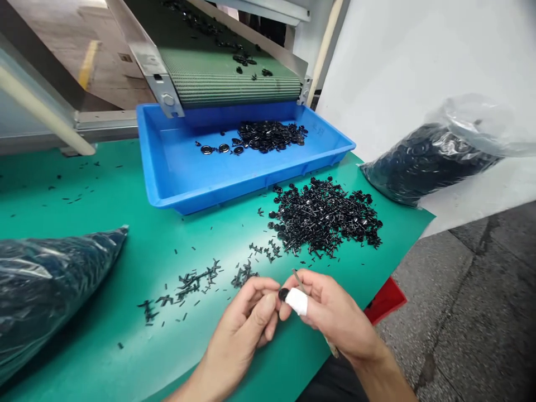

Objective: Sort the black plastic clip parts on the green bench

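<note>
My two hands meet above the front edge of the green table. In my right hand [330,312], whose thumb has white tape [297,301] round it, is a slim knife-like metal tool [298,279]; its other end sticks out below the palm. A small round black plastic part [283,294] sits between the taped thumb and my left fingertips. My left hand [249,324] is closed in a pinch at the edge of that part; what lies inside its fingers is hidden. Just beyond are black branched scraps [196,282] and a big pile of black stemmed parts [324,215].
A blue tray [196,195] with black parts stands under the end of a green conveyor belt [234,84]. Filled plastic bags lie at left [54,296] and right [431,156]. A red container [387,301] shows below the table's right edge.
</note>
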The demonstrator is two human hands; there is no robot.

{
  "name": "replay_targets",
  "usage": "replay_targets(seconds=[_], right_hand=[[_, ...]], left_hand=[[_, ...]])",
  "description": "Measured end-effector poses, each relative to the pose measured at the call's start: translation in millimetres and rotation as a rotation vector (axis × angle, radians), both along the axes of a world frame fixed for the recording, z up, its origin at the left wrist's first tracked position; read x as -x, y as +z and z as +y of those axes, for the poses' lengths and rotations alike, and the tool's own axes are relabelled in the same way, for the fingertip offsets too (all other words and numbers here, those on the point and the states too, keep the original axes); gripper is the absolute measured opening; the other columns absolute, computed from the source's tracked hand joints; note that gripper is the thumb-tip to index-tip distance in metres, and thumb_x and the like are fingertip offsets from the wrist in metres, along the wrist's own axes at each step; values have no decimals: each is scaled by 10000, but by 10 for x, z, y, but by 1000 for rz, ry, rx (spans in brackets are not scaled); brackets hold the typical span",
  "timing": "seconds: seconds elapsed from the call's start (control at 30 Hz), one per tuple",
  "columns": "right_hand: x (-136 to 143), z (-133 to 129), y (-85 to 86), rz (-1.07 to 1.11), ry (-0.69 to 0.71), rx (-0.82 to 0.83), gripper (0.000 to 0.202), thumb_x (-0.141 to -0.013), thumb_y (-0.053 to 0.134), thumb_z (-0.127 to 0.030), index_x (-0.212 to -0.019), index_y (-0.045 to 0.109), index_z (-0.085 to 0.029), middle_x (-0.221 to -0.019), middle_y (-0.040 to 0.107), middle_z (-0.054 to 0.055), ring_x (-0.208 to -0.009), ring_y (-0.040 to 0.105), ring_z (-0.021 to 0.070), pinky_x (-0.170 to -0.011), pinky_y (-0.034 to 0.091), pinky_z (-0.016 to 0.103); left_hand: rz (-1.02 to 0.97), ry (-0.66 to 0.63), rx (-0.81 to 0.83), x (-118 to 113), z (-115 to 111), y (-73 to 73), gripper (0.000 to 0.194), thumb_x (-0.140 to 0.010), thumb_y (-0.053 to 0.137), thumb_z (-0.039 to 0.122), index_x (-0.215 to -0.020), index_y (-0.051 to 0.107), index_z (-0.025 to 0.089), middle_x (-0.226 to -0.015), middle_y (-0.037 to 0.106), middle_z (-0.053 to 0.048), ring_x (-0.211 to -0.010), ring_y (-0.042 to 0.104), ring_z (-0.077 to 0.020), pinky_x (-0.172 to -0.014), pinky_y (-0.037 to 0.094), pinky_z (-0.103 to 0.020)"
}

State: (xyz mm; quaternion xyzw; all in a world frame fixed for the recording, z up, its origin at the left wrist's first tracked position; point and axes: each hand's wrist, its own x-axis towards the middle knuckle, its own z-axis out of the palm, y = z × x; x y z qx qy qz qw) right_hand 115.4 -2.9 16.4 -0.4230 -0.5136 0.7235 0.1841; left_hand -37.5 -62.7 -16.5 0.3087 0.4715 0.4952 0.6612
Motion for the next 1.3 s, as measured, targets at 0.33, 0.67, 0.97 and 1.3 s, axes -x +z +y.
replay_targets(seconds=[0.33, 0.67, 0.97, 1.3], right_hand=[[21, -54, -50, -170, -30, -262, 139, -858, 523, -175, -884, 659, -176, -757, 648, -3, -766, 596, 139, -676, 448, 227], [-80, -244, -44, -476, -16, -863, 425, -874, 334, -68, -1209, 572, -175, -892, 688, 58, -792, 647, 179, -684, 494, 280], [-4, -402, -108, -716, 19, -1236, 365, -912, 311, -44, -1080, 623, -131, -793, 623, 74, -709, 598, 225, -616, 443, 337], [42, -403, -92, -758, 55, -1262, 303, -932, 333, -76, -1024, 612, -152, -779, 616, 64, -704, 573, 214, -617, 400, 332]], left_hand=[[41, 16, 22, 33, -5, -27, 257, -867, 625, 450, -861, 598, 195, -542, 480, 70, -523, 357, -90, -484, 251, -227], [-85, 84, 89, 31, 0, -34, 268, -866, 646, 393, -1035, 676, 187, -788, 614, -23, -550, 372, -75, -488, 246, -235], [-48, 60, 85, 30, -24, -68, 305, -870, 640, 394, -1075, 667, 170, -657, 528, 29, -538, 387, -80, -513, 273, -240], [144, 46, 9, 5, -42, -13, 280, -883, 606, 393, -1064, 704, 204, -725, 497, 24, -514, 404, -86, -497, 323, -247]])
